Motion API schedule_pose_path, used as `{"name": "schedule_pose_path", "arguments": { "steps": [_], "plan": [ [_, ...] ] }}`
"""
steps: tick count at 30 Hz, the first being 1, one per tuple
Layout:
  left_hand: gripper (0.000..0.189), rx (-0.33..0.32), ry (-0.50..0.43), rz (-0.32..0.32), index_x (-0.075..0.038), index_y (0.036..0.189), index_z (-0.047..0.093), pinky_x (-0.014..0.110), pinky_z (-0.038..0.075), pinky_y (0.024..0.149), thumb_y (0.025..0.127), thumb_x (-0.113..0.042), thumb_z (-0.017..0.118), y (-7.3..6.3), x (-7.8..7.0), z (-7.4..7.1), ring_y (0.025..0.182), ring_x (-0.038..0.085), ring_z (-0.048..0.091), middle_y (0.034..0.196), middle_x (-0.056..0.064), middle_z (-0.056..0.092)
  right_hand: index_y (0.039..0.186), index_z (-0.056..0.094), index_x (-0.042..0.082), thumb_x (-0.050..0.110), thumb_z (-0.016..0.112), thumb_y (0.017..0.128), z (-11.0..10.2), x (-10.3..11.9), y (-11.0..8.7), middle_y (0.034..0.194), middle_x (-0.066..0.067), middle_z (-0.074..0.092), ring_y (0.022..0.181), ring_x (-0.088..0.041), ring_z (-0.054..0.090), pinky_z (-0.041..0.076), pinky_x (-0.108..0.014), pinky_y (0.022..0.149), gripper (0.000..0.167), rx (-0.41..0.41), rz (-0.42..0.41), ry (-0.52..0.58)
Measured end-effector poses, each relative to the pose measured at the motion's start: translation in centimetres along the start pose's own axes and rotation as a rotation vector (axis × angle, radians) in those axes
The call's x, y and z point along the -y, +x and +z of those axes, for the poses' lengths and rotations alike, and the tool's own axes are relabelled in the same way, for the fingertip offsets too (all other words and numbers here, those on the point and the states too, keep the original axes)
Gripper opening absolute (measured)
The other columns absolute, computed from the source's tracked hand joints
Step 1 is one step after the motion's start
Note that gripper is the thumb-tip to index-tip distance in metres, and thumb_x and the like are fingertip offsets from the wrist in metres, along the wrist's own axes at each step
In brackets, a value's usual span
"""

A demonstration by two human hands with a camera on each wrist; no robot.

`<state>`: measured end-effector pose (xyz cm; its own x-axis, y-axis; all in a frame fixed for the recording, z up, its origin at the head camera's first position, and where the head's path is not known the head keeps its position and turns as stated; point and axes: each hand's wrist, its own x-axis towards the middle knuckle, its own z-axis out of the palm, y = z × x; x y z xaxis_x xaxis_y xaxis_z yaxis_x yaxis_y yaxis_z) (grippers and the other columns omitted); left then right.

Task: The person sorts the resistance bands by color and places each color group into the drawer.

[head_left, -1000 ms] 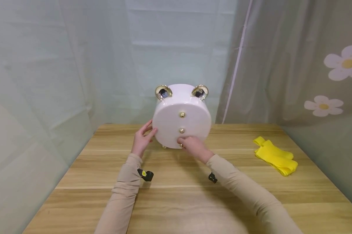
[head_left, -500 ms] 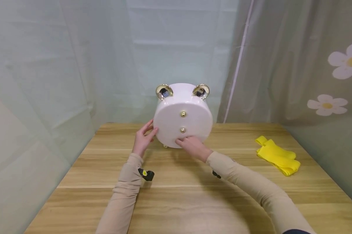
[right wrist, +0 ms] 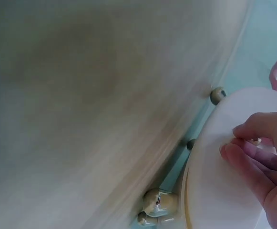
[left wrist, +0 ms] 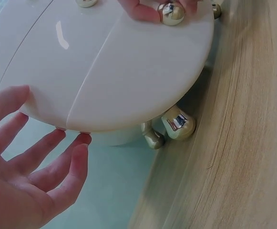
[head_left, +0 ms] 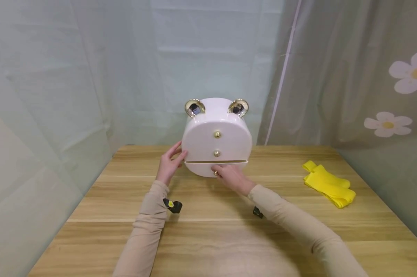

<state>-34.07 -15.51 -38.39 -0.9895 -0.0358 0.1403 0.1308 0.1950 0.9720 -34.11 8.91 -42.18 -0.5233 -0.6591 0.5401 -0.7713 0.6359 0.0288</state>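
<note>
A pale curtain [head_left: 39, 100] hangs past the left edge of the wooden table [head_left: 208, 242]. The left arm, in a beige sleeve [head_left: 146, 221] with a black gadget [head_left: 174, 206] at its wrist, comes in over the near edge. The left hand [head_left: 168, 164] has its fingers spread, gripping nothing; its thumb touches the front of the white box [head_left: 201, 144] and its fingertips touch the side.

The box, round-fronted, stands upright near the middle of the table's far edge, on gold feet [left wrist: 179, 124]. On top sit two gold-rimmed ears, a left ear [head_left: 195, 108] and a right ear [head_left: 238, 108]. Down the front run a top knob [head_left: 217, 134], a middle knob [head_left: 217, 153] and a bottom knob [left wrist: 171, 15], all gold. The bottom drawer [head_left: 197, 168] is slightly out, with a thin gap along its upper edge.

The right hand [head_left: 232, 177] has its fingers curled in, thumb and fingers pinching the bottom knob. Its sleeve, also beige, slants back to the near edge.

Farther right, a folded yellow cloth [head_left: 327, 186] lies near the table's right edge, toward the far corner. Past that edge hangs a grey curtain [head_left: 343, 92] printed with white flowers [head_left: 387, 125].
</note>
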Motion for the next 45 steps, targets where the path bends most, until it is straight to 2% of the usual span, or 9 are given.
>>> {"name": "schedule_pose_path", "arguments": {
  "steps": [3, 13, 18, 23, 29, 33, 38, 40, 45],
  "plan": [
    [0.057, -0.001, -0.01, -0.004, -0.027, 0.146, 0.044, 0.051, 0.051, 0.094, 0.093, -0.037, 0.064, 0.1, 0.0, -0.1, 0.103, 0.024, 0.064, 0.142, 0.014, 0.053, 0.099, 0.065, 0.009, 0.0, 0.069, 0.081, -0.2, 0.2, -0.3, 0.081, -0.002, 0.072, 0.06, -0.011, 0.061, 0.047, -0.018, 0.053, 0.02, -0.001, -0.007, 0.014],
    [0.058, 0.011, -0.021, -0.034, -0.027, 0.147, 0.043, 0.053, 0.049, 0.097, 0.094, -0.038, 0.062, 0.2, 0.0, -0.3, 0.113, 0.031, 0.062, 0.144, 0.012, 0.052, 0.099, 0.065, 0.009, -0.002, 0.065, 0.081, -1.7, 1.7, -1.8, 0.079, 0.002, 0.067, 0.061, -0.008, 0.054, 0.046, -0.019, 0.056, 0.022, 0.019, -0.048, 0.048],
    [0.058, 0.01, -0.021, -0.031, -0.028, 0.147, 0.042, 0.053, 0.048, 0.099, 0.094, -0.038, 0.062, 0.1, 0.0, -0.3, 0.115, 0.033, 0.062, 0.145, 0.013, 0.05, 0.1, 0.065, 0.011, 0.001, 0.066, 0.083, -2.3, 2.6, -2.2, 0.085, 0.003, 0.069, 0.061, -0.008, 0.055, 0.049, -0.021, 0.055, 0.02, 0.014, -0.074, -0.003],
    [0.056, 0.012, -0.03, -0.042, -0.029, 0.147, 0.042, 0.055, 0.047, 0.101, 0.095, -0.038, 0.061, 0.2, -0.1, -0.2, 0.117, 0.034, 0.061, 0.146, 0.012, 0.05, 0.098, 0.063, 0.012, 0.001, 0.066, 0.083, -2.7, 3.4, -2.8, 0.079, 0.006, 0.063, 0.058, -0.007, 0.051, 0.044, -0.019, 0.051, 0.019, -0.002, -0.111, -0.053],
    [0.055, 0.02, -0.027, -0.055, -0.03, 0.147, 0.041, 0.049, 0.05, 0.098, 0.096, -0.035, 0.06, -0.1, -0.7, -0.2, 0.118, 0.035, 0.059, 0.147, 0.012, 0.048, 0.099, 0.063, 0.011, 0.002, 0.066, 0.084, -3.3, 4.0, -3.8, 0.081, 0.005, 0.067, 0.061, -0.008, 0.055, 0.048, -0.02, 0.054, 0.018, -0.03, -0.134, -0.067],
    [0.055, 0.028, -0.029, -0.062, -0.025, 0.148, 0.04, 0.047, 0.05, 0.096, 0.097, -0.029, 0.059, -0.7, -1.8, -0.2, 0.119, 0.039, 0.058, 0.148, 0.015, 0.047, 0.102, 0.064, 0.01, 0.006, 0.069, 0.086, -3.7, 4.6, -4.3, 0.087, 0.001, 0.072, 0.062, -0.008, 0.062, 0.051, -0.019, 0.055, 0.018, -0.044, -0.164, -0.105],
    [0.055, 0.042, -0.005, -0.059, -0.021, 0.149, 0.038, 0.038, 0.053, 0.089, 0.098, -0.027, 0.057, -1.7, -3.0, -0.2, 0.119, 0.038, 0.059, 0.148, 0.018, 0.046, 0.104, 0.065, 0.009, 0.005, 0.07, 0.085, -3.8, 5.3, -4.8, 0.089, 0.0, 0.073, 0.065, -0.009, 0.065, 0.052, -0.018, 0.056, 0.021, -0.027, -0.176, -0.114],
    [0.055, 0.042, -0.009, -0.058, -0.022, 0.149, 0.038, 0.04, 0.053, 0.091, 0.098, -0.027, 0.057, -1.4, -2.6, -0.1, 0.12, 0.038, 0.058, 0.148, 0.017, 0.045, 0.105, 0.064, 0.009, 0.004, 0.069, 0.085, -3.9, 5.6, -4.9, 0.089, 0.0, 0.073, 0.066, -0.008, 0.065, 0.053, -0.018, 0.057, 0.021, -0.008, -0.173, -0.114],
    [0.056, 0.031, -0.014, -0.049, -0.03, 0.148, 0.039, 0.051, 0.049, 0.099, 0.096, -0.036, 0.06, 0.0, -0.4, -0.1, 0.121, 0.037, 0.058, 0.149, 0.012, 0.046, 0.103, 0.063, 0.009, 0.003, 0.067, 0.085, -4.0, 5.7, -5.1, 0.088, 0.001, 0.073, 0.064, -0.007, 0.063, 0.051, -0.018, 0.055, 0.019, 0.019, -0.158, -0.095]
  ]
}}
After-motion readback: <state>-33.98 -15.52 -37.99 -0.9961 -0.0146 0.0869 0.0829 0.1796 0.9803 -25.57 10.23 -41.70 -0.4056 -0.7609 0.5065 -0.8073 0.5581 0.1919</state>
